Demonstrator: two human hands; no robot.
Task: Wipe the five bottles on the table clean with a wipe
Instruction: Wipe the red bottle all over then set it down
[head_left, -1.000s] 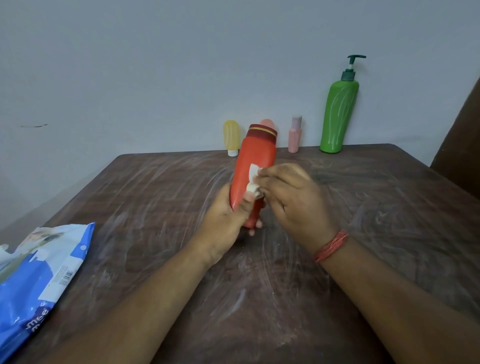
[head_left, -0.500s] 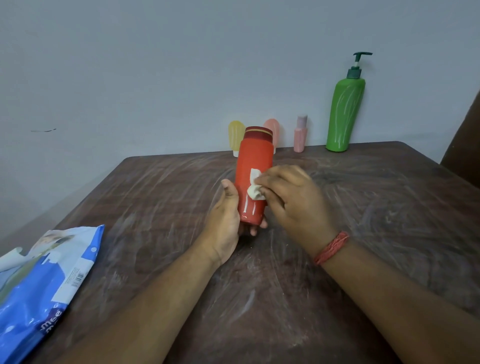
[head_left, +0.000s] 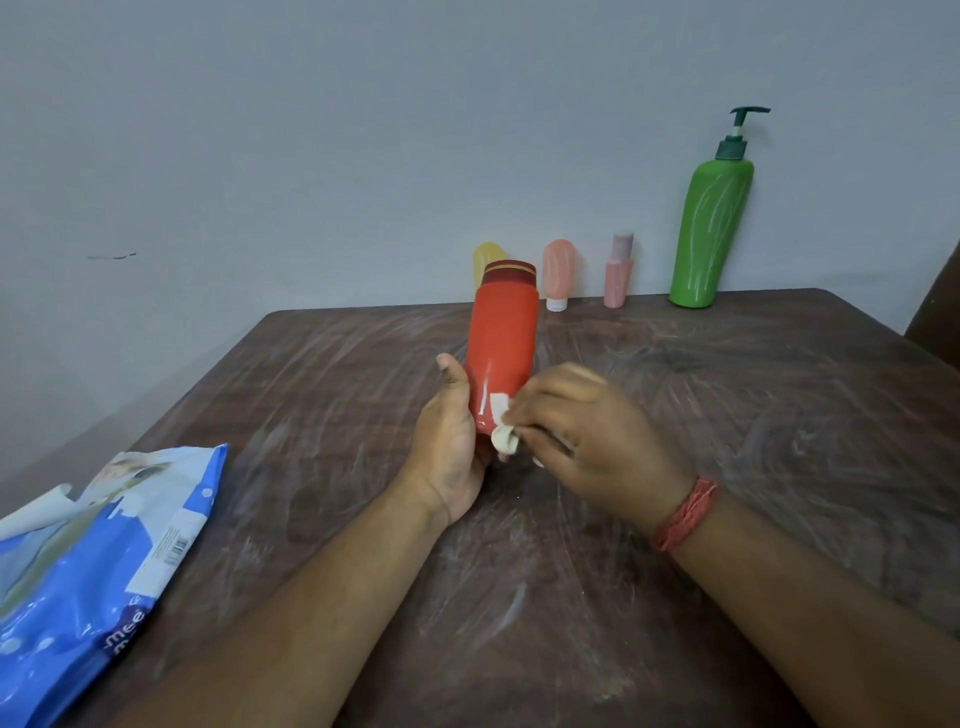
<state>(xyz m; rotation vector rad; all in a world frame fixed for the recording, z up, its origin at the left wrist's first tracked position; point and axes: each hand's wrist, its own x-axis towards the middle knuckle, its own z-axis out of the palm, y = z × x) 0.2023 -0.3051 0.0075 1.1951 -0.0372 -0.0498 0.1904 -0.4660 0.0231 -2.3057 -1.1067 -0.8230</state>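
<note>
Your wipe (head_left: 505, 435) has slid down from mid-bottle to the red bottle's (head_left: 503, 340) base. Its pack (head_left: 98, 566) reads "mee". Cap away from you, nearly upright above the table (head_left: 727, 415), the bottle sits in your left hand's (head_left: 448, 453) grip; your right hand (head_left: 587, 441) pinches the wipe.

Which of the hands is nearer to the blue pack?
The left hand, holding the red bottle mid-table, with the blue pack on its left. The right hand is farther right.
</note>
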